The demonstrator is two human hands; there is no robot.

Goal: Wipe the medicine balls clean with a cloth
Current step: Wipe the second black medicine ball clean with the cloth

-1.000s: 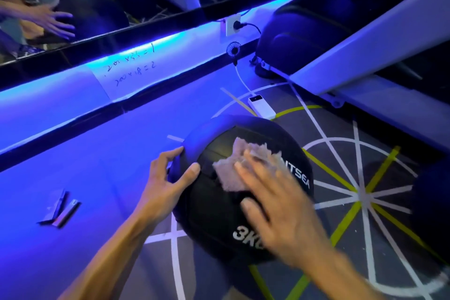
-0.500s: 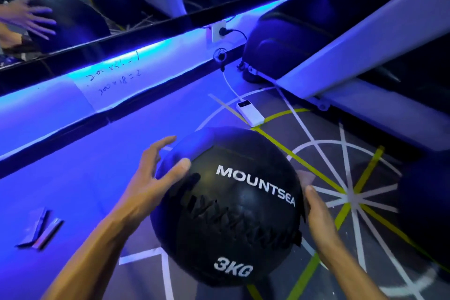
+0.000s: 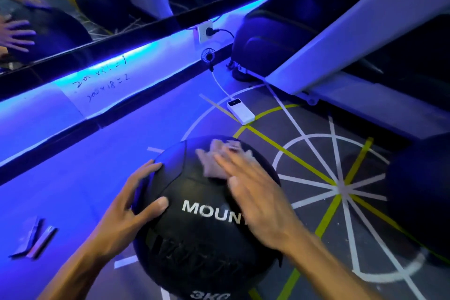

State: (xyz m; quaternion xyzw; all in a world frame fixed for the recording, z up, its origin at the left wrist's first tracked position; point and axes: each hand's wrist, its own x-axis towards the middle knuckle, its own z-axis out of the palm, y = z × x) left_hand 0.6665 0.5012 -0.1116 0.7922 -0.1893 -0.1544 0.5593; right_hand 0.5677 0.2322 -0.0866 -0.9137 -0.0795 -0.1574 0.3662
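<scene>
Now right hand [image 3: 258, 192] back atop medicine ball [image 3: 202, 238], pressing cloth [image 3: 216, 161] again

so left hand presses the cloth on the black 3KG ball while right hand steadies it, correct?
Hands swapped. The head view shows the right hand pressing the pale crumpled cloth on the black 3KG medicine ball; the left hand steadies it.

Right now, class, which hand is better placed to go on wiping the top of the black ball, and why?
The right hand. It lies flat on the cloth, pressing it onto the top of the medicine ball. The left hand is spread on the ball's left side, steadying it, and touches no cloth.
</scene>
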